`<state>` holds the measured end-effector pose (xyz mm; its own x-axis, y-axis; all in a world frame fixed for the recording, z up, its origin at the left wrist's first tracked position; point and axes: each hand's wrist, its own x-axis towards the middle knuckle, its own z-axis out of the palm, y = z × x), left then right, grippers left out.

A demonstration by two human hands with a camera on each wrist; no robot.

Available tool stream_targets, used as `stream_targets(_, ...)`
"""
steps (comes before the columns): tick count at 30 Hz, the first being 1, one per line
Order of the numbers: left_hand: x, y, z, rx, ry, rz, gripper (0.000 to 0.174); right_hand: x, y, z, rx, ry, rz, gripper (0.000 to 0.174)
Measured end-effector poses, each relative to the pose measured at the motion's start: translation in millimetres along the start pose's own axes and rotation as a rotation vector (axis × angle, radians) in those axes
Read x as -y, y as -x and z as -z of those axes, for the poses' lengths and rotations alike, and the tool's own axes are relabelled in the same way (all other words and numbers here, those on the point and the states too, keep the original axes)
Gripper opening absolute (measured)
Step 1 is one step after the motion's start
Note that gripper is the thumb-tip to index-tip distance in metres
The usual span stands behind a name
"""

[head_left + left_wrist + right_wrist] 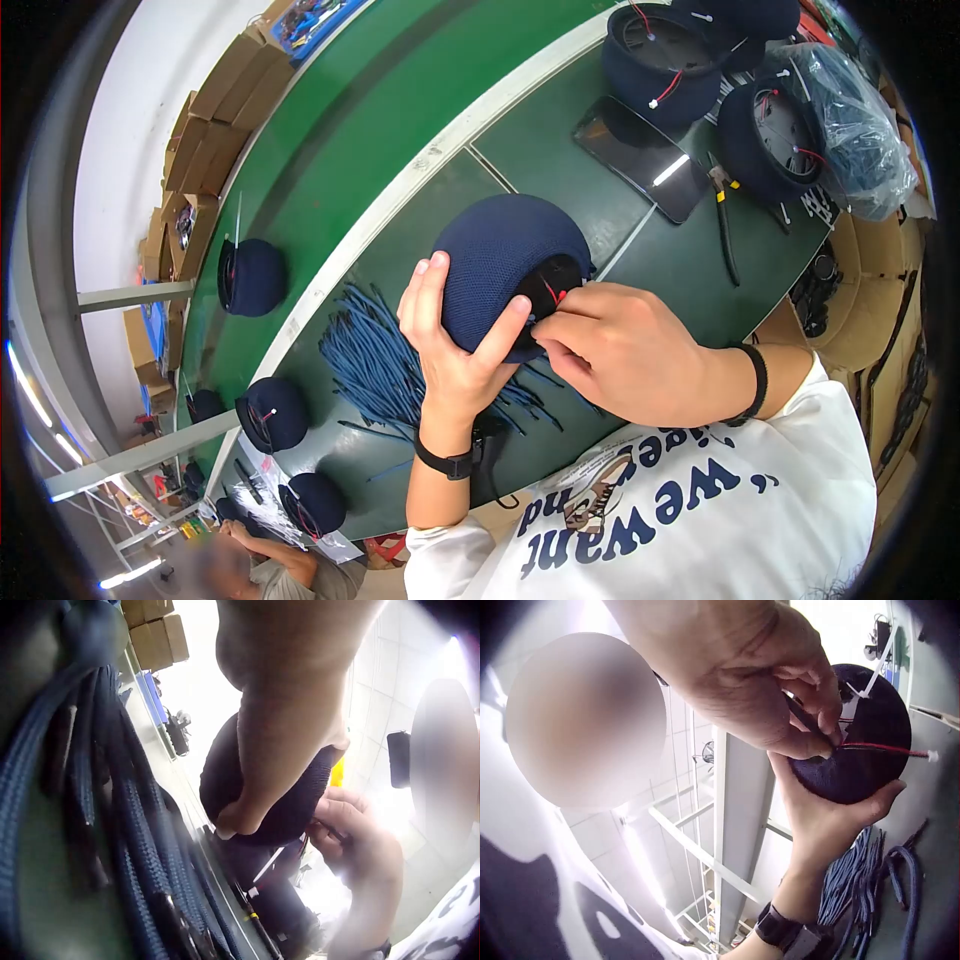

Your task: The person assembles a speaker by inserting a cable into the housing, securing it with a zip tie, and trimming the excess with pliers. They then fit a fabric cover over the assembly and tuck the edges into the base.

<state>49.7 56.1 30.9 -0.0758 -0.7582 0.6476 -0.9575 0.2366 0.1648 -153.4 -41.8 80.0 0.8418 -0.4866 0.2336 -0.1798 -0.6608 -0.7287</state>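
A round, dark blue fabric-covered shell (500, 250) is held over the bench, its opening turned toward the person. The left hand (455, 345) grips it from the side and below, thumb at the opening's rim. At the opening, the right hand (640, 355) pinches a dark, thin piece (808, 720), seen in the right wrist view. Red and black wires (885, 748) with a white connector come out of the shell, and a white cable tie (881, 660) stands up from it. What the dark piece is cannot be told.
Many blue cords (375, 360) lie beside the left forearm. Beyond the shell are a phone-like black slab (640, 155), pliers (724, 220) and more blue shells (665, 65). Other shells (272, 412) stand at the left, near another person (285, 570).
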Motion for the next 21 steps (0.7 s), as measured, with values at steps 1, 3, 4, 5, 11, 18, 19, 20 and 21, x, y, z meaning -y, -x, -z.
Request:
stream_targets(1, 0, 0, 0, -0.016, -0.008, 0.003, 0.086, 1, 0, 0, -0.013, 0.007, 0.004, 0.011)
stream_targets(3, -1, 0, -1, -0.048, -0.026, 0.007, 0.089, 0, 0, 0, -0.027, -0.001, 0.007, 0.011)
stream_targets(4, -2, 0, -2, -0.058, -0.029, 0.013, 0.091, 0, -1, 0, -0.034, -0.003, 0.011, 0.011)
stream_targets(5, -4, -1, -2, -0.067, -0.033, 0.02, 0.092, 0, 0, -1, -0.064, -0.019, 0.005, 0.012)
stream_targets(11, -15, -1, -1, -0.084, -0.126, 0.057, 0.097, 9, 6, -12, -0.239, 0.032, -0.038, 0.02)
stream_targets(18, -16, 1, -6, -0.193, -0.157, 0.046, 0.064, 5, 5, -7, -0.198, -0.064, -0.069, 0.016)
stream_targets(19, -17, 1, -6, -0.213, -0.157, 0.049, 0.058, 2, 4, -8, -0.192, -0.083, -0.071, 0.016)
stream_targets(20, -19, 0, -4, -0.212, -0.168, 0.056, 0.057, 1, 4, -9, -0.211, -0.07, -0.06, 0.015)
stream_targets(21, -20, -1, -4, -0.214, -0.173, 0.063, 0.056, -1, 3, -10, -0.231, -0.057, -0.05, 0.015)
